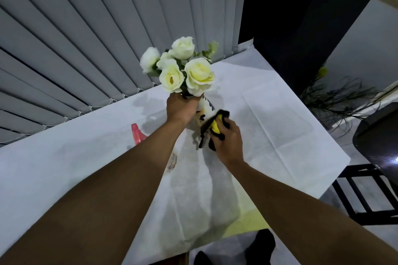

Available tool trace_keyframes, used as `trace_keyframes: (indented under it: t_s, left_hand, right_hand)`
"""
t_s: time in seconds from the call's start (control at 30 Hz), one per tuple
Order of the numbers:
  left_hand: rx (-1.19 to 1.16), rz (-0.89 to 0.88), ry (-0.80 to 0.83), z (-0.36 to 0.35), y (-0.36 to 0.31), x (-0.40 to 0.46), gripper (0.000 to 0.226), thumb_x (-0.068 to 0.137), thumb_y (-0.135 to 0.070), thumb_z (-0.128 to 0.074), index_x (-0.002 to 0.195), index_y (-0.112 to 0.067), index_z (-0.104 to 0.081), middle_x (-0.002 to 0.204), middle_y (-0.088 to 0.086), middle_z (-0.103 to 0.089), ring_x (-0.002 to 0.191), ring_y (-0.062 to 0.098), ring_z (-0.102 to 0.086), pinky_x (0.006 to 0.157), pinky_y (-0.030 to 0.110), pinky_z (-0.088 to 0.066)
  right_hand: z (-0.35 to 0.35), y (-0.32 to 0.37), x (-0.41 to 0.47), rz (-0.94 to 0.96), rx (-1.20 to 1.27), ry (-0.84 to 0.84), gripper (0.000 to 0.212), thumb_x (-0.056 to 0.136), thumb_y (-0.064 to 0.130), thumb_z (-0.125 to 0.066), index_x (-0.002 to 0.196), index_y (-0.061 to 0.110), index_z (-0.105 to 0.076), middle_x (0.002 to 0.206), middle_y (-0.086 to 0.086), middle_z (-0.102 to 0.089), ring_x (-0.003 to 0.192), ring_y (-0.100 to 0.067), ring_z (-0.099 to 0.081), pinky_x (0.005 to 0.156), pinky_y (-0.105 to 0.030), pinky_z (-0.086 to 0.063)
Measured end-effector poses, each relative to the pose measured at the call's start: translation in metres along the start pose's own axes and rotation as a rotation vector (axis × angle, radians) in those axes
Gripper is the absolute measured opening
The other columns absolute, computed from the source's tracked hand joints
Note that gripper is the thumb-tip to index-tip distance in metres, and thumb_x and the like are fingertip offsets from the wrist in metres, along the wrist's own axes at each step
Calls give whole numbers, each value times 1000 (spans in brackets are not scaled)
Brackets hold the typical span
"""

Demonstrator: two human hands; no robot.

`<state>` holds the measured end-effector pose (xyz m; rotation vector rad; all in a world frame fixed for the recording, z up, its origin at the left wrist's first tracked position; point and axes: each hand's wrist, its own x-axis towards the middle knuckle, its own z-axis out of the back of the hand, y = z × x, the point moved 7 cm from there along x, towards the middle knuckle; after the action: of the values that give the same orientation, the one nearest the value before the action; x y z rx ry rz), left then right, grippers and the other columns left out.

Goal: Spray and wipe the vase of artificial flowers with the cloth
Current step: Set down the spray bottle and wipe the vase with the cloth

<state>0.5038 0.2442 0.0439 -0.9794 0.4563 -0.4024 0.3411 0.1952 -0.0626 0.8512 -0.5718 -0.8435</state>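
Observation:
A white vase [205, 108] with dark markings stands on the white tablecloth [269, 118], holding cream artificial roses [183, 66]. My left hand [181, 107] grips the vase around its neck, just under the blooms. My right hand [228, 142] holds a black and yellow cloth [213, 130] pressed against the vase's lower right side. The vase's base is hidden behind the cloth and my left wrist. A spray bottle with a pink head [137, 134] stands left of the vase, mostly hidden behind my left forearm.
Wet patches darken the tablecloth behind the vase. Grey vertical blinds [75, 38] hang close behind the table. A dark panel, a green plant [336, 97], a black round object [379, 135] and a black chair [366, 191] stand to the right.

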Motion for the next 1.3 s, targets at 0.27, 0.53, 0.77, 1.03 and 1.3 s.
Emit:
trace_keyframes:
  t_s: [0.27, 0.53, 0.77, 1.03, 1.3]
  left_hand:
    - [-134, -70, 98, -13, -1, -10, 53, 84, -19, -73, 134, -13, -55, 142, 6, -56, 129, 22, -53, 109, 38, -42]
    - [160, -104, 191, -17, -3, -15, 47, 92, -30, -58, 133, -6, -53, 145, 13, -52, 134, 28, -46, 98, 22, -32]
    - [-39, -8, -59, 7, -2, 2, 52, 67, -57, -75, 105, -23, -70, 106, -3, -75, 102, 18, -69, 92, 33, -54]
    - [-144, -45, 108, 1, -3, 0, 59, 86, -48, -59, 134, -15, -53, 138, 11, -58, 127, 30, -53, 97, 38, -46]
    - [-119, -37, 6, -2, -10, 2, 46, 67, -38, -86, 105, -24, -66, 101, -8, -72, 100, 14, -67, 83, 25, -50]
  right_hand:
    - [1, -13, -2, -98, -16, 11, 41, 88, 17, -70, 128, 13, -64, 128, -10, -62, 111, -29, -59, 80, -25, -41]
    - [19, 46, 20, 71, 94, -108, 45, 85, 18, -73, 129, 13, -64, 132, -13, -61, 118, -28, -58, 94, -27, -45]
    - [16, 63, 30, 182, 151, -101, 51, 86, 21, -71, 135, 19, -59, 136, -8, -59, 121, -29, -57, 97, -43, -50]
    - [0, 13, 5, 31, 32, 5, 51, 86, 17, -72, 135, 18, -60, 138, -13, -54, 124, -33, -52, 99, -44, -49]
    - [4, -15, -1, -157, -27, 55, 39, 88, 26, -69, 126, 19, -65, 123, -7, -64, 107, -28, -62, 81, -27, -47]
